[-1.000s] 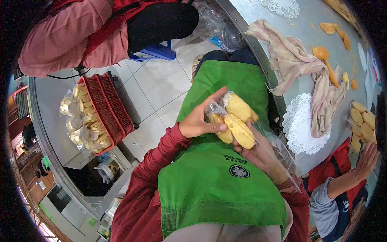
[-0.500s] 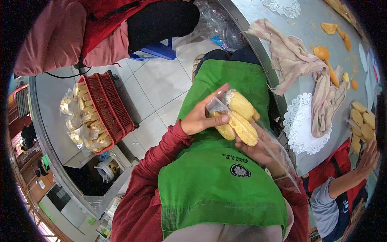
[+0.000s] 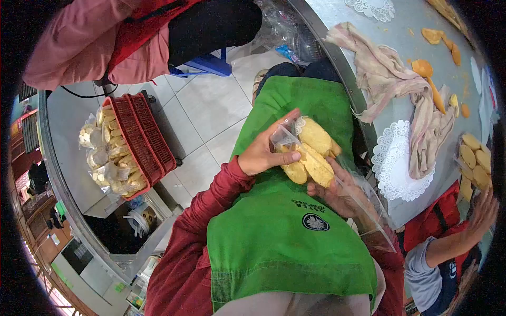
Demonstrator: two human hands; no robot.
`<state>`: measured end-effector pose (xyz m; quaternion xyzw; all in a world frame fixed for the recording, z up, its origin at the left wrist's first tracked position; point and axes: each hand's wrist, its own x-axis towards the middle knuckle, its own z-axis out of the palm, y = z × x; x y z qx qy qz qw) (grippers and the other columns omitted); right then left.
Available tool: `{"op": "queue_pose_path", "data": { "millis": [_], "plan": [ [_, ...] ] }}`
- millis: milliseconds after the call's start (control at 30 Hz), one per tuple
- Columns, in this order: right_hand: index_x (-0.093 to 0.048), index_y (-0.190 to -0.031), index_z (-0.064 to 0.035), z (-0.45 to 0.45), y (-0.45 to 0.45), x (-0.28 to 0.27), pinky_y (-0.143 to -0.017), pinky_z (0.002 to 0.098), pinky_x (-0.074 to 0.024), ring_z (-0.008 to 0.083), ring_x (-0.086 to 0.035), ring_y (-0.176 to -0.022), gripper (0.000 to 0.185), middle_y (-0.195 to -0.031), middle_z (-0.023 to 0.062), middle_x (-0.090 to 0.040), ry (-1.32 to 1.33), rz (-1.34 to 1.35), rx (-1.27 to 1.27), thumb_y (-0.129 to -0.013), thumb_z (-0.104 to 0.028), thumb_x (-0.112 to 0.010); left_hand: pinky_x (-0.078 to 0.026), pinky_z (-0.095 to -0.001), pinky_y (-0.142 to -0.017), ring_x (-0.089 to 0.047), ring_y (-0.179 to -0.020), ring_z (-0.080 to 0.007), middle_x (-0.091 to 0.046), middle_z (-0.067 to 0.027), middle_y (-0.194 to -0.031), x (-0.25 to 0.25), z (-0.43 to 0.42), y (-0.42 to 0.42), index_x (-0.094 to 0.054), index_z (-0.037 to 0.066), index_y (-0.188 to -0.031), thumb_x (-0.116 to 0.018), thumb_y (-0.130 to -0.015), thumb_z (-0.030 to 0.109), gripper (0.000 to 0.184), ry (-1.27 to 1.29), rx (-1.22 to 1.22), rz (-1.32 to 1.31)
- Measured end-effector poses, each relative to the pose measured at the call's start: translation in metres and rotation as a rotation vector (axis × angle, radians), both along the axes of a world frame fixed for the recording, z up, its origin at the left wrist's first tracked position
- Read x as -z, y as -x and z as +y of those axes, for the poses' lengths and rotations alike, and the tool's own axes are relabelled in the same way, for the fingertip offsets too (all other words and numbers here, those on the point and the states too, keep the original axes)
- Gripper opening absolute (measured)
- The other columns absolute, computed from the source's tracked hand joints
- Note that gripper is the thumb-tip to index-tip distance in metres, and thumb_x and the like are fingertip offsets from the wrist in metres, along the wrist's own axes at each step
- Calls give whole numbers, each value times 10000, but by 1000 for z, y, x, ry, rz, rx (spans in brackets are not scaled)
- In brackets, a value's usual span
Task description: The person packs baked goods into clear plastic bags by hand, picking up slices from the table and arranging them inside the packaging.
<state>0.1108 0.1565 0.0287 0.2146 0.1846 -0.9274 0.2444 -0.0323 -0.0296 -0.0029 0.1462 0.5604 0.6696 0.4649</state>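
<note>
Though inside bag (image 3: 363,196), yellow pieces (image 3: 316,162) visible.

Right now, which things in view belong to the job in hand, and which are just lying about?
Job in hand:
- clear bag, gripped by the left hand
- yellow pieces, at the right hand

Apparently just lying about:
- cloth
- white doily, partly under it
- orange bits, hard to identify

This appears to be a small food-packing workshop: at right, a metal table (image 3: 398,39) bears a paper doily (image 3: 391,158) and an orange spoon (image 3: 422,68); at left, a red crate (image 3: 139,145) holds bagged yellow pieces (image 3: 118,152); between them, a clear bag (image 3: 317,164) of similar pieces is over a green apron (image 3: 295,237).
</note>
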Motion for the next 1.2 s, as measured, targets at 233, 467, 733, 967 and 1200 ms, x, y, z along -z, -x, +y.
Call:
{"op": "queue_pose_path", "data": {
  "millis": [233,467,733,967,1200],
  "plan": [
    [-162,-1417,9,11,-15,-11,-929,307,-431,188,-564,-1033,886,-1305,135,-441,31,-60,-72,-756,-160,-728,-228,-342,-1088,-288,-1320,-212,-273,-129,-1447,-7,5,-13,-220,2,-1395,-793,-696,143,915,-61,71,45],
    [-216,-1404,27,9,-30,-8,-936,293,-411,175,-541,-1064,875,-1269,113,-483,-114,-65,-154,-751,-240,-732,-247,-356,-1076,-302,-1304,-224,-285,-123,-1415,4,1,-33,-192,22,-1403,-781,-715,154,915,-88,49,30],
    [-237,-1391,30,0,-28,-7,-926,305,-430,186,-544,-1078,888,-1279,120,-479,36,-83,-89,-735,-261,-759,-255,-352,-1069,-309,-1300,-225,-295,-133,-1416,12,-8,-30,-166,24,-1414,-765,-737,179,918,-123,69,-9],
    [-188,-1412,12,-5,-27,-2,-994,291,-392,189,-447,-1214,955,-1365,114,-382,-130,-53,-185,-733,-333,-764,-232,-354,-1082,-278,-1324,-231,-287,-145,-1424,11,-11,-30,-123,22,-1424,-763,-733,149,951,-207,40,-172],
    [-226,-1408,-13,-11,-32,5,-902,328,-441,207,-560,-1065,908,-1295,119,-471,-36,-96,-71,-742,-334,-753,-199,-355,-1099,-228,-1353,-239,-243,-153,-1453,14,-12,-31,-120,25,-1424,-763,-731,137,952,-205,18,-128]
  ]
}}
